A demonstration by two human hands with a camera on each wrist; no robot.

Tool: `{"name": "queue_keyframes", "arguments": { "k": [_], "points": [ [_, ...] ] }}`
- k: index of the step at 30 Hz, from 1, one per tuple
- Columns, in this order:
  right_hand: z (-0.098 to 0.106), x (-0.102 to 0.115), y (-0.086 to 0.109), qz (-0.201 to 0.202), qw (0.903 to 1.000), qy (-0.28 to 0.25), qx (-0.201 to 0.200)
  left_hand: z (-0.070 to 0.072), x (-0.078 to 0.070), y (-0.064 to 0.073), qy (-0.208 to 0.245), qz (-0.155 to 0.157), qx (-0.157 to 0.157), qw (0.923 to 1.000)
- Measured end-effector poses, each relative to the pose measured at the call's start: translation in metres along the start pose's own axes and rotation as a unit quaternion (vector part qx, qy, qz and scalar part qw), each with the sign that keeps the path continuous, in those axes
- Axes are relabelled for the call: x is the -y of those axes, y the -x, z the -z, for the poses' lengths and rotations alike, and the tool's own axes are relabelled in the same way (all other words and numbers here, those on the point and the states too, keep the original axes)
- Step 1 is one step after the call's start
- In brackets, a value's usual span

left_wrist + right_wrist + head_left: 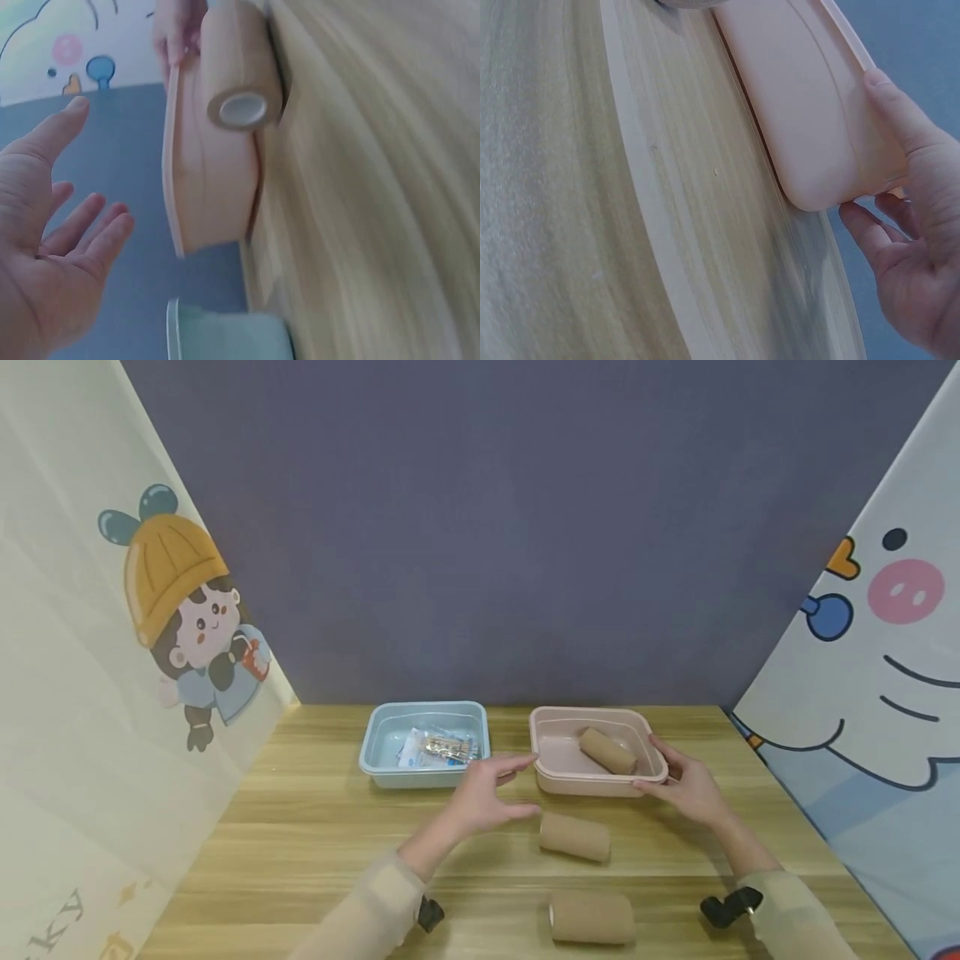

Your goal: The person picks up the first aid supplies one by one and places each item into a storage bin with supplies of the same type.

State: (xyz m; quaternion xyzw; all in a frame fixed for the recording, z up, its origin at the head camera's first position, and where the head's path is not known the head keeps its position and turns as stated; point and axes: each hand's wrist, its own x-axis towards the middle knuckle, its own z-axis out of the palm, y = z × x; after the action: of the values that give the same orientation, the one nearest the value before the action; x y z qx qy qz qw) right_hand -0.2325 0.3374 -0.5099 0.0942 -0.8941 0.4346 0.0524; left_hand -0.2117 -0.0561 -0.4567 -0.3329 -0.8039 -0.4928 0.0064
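Observation:
My right hand (690,787) grips the right end of a pink plastic bin (585,786), its thumb on the rim and its fingers around the outside. Inside the bin lies a brown roll (607,752), tilted against the right side. My left hand (483,795) is held off the bin's left front corner, thumb and fingers spread with nothing between them. A second brown roll (574,837) lies on the table just in front of the bin; the left wrist view shows a roll's pale end (242,109). Nearer to me lies another brown roll (592,917).
A light blue bin (426,778) stands left of the pink one, holding clear and white packets (420,750) and a bundle of thin sticks (447,747). Behind the wooden table (300,827) rises a dark wall (480,543), with printed cloths (67,635) on both sides.

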Motion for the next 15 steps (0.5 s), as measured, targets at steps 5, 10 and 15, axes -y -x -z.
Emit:
{"name": "queue_keyframes", "arguments": {
  "k": [5,10,15],
  "points": [
    [0.001,0.000,0.001,-0.007,1.0000,0.001,0.004,-0.018,-0.002,-0.005,-0.084,-0.041,0.042,0.9947],
    [0.001,0.001,0.000,-0.014,0.9999,0.004,0.007,-0.031,-0.005,-0.006,-0.142,-0.048,0.080,0.9855],
    [0.001,0.002,-0.001,-0.013,0.9999,0.006,0.007,-0.041,-0.005,-0.007,-0.165,-0.053,0.092,0.9805]
  ]
}}
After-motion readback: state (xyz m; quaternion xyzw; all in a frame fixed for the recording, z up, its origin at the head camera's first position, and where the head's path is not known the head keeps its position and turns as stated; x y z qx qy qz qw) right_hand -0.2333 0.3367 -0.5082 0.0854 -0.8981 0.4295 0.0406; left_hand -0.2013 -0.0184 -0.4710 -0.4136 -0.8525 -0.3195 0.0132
